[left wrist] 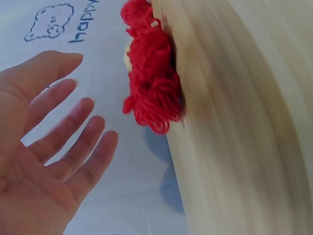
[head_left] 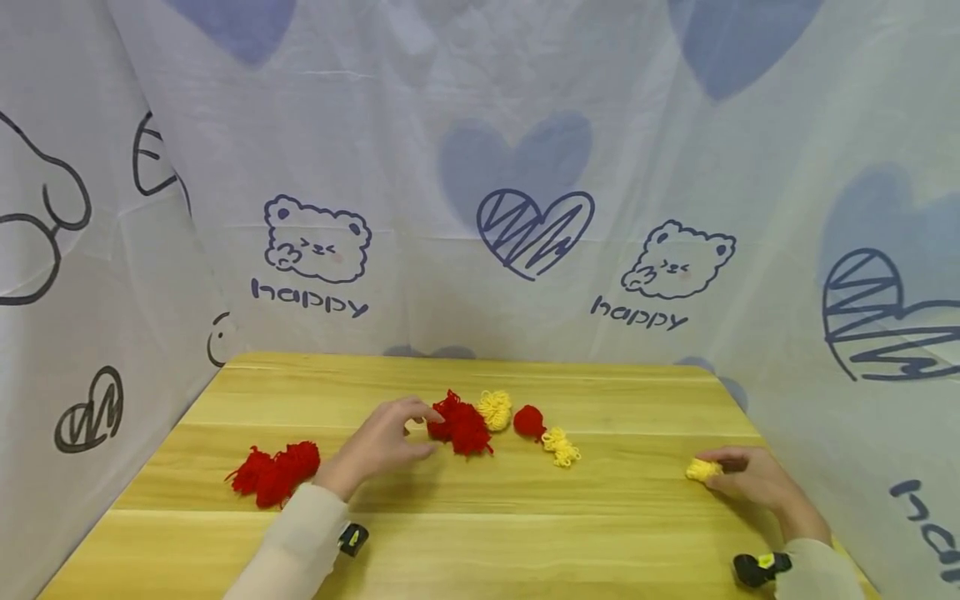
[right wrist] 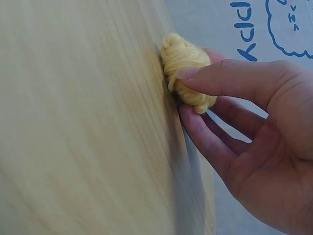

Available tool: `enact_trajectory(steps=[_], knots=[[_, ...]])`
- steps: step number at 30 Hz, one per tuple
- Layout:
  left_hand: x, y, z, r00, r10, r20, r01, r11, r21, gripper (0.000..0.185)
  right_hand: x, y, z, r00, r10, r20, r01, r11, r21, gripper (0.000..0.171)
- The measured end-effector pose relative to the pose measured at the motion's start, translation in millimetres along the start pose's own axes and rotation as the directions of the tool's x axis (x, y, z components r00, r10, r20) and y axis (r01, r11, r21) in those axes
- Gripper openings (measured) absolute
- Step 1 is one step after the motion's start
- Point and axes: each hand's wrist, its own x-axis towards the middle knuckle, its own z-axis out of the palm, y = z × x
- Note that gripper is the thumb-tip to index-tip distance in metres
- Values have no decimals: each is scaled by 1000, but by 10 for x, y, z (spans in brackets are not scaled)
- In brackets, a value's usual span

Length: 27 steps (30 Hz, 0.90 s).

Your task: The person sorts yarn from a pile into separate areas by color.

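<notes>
Right hand pinches a yellow yarn wad at the table's right edge — thumb on top, fingers under it, wad resting on the wood. Left hand is spread, fingers straight, holding nothing; fingertips sit just beside the red yarn clump at mid-table. The two hands are well apart.

Head view alone shows the full layout: a second red pile left of the left hand, then a yellow bundle, a red ball and a small yellow tangle to the right of the clump.

Left wrist view shows the bare palm and the gap to the clump — no contact. Right wrist view shows the grip close up: thumb pressed on the wad.
</notes>
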Motion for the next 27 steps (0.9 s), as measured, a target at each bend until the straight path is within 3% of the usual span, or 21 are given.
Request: enact_trajectory(steps=[5,11,18,27], knots=[[124,91,77,998,57,9,-57,998,-18,39,1,9,5,1000,-2,-16,1,1000,-16,45],[252,171,179,997,82,2,-82,996,-29,42,14,25,17,1000,8,-12,-8,1000,-3,45],[387,200,319,997,71,24,-68,992,-104,40,14,22,8,1000,6,-1,-6,1000,-2,45],[508,217,454,997,58,53,-53,994,-99,41,0,7,-4,1000,-10,7,10,1000,-5,46]])
